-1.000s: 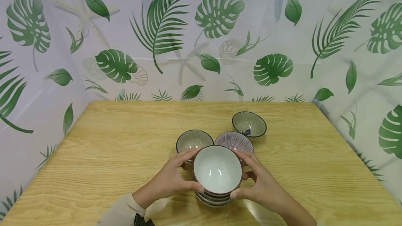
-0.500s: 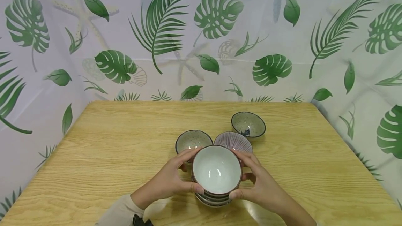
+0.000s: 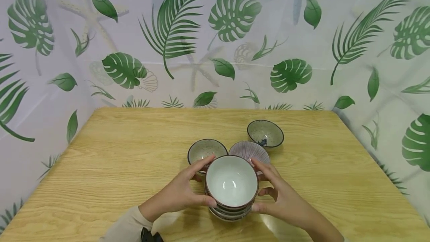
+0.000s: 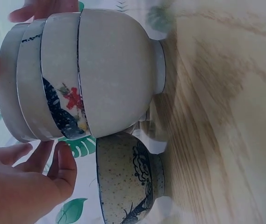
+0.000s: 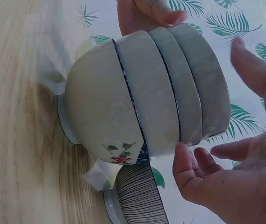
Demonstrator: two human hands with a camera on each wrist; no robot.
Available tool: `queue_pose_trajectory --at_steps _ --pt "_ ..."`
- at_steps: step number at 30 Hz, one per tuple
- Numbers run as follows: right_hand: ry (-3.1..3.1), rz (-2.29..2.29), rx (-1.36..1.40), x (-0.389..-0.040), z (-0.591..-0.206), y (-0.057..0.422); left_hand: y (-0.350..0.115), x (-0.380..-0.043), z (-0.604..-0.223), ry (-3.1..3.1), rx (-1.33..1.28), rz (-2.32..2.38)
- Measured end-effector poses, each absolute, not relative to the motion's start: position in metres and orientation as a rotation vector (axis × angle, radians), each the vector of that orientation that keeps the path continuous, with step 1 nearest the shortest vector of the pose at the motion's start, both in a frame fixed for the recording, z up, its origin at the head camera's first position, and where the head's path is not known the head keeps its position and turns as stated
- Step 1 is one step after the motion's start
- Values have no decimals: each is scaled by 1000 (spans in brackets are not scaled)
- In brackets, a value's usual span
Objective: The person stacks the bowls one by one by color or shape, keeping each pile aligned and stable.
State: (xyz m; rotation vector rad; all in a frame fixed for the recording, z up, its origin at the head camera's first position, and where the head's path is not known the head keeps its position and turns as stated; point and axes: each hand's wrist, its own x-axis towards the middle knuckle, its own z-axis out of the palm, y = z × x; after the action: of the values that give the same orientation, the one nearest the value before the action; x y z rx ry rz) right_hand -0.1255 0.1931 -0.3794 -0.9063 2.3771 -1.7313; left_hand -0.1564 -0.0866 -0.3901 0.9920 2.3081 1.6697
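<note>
A stack of several bowls [image 3: 231,182] stands upright in front of me, its top bowl white inside with a brown rim. Pale outer walls show in the left wrist view, where one bowl bears a red flower [image 4: 72,98]. My left hand [image 3: 181,191] is loosely around the left side, fingertips right at the wall and thumb just off the rim. Around the right side my right hand [image 3: 282,197] is spread, its thumb apart from the top bowl. A fingertip [image 5: 182,149] of it is close against a lower bowl.
Behind the stack sit a speckled grey bowl [image 3: 206,148] at left and a purple striped bowl [image 3: 246,150] at right. Another speckled bowl [image 3: 265,133] stands farther back. All rest on a wooden table [image 3: 134,152] before a leaf-patterned cloth [image 3: 188,29].
My right thumb and fingers have moved outward from the stack's rim. My left fingers have loosened slightly. The stack has stayed in place.
</note>
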Motion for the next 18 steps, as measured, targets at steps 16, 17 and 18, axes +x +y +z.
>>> queue_pose_trajectory --at_steps 16,17,18 --pt "1910 -2489 -368 -133 -350 188 -96 -168 -373 2402 951 1933" --pt "1850 -2500 -397 -133 -348 188 -96 -170 -372 2418 948 1946" --pt "1794 -2507 -431 -134 -345 188 -97 -171 -372 2434 934 1958"
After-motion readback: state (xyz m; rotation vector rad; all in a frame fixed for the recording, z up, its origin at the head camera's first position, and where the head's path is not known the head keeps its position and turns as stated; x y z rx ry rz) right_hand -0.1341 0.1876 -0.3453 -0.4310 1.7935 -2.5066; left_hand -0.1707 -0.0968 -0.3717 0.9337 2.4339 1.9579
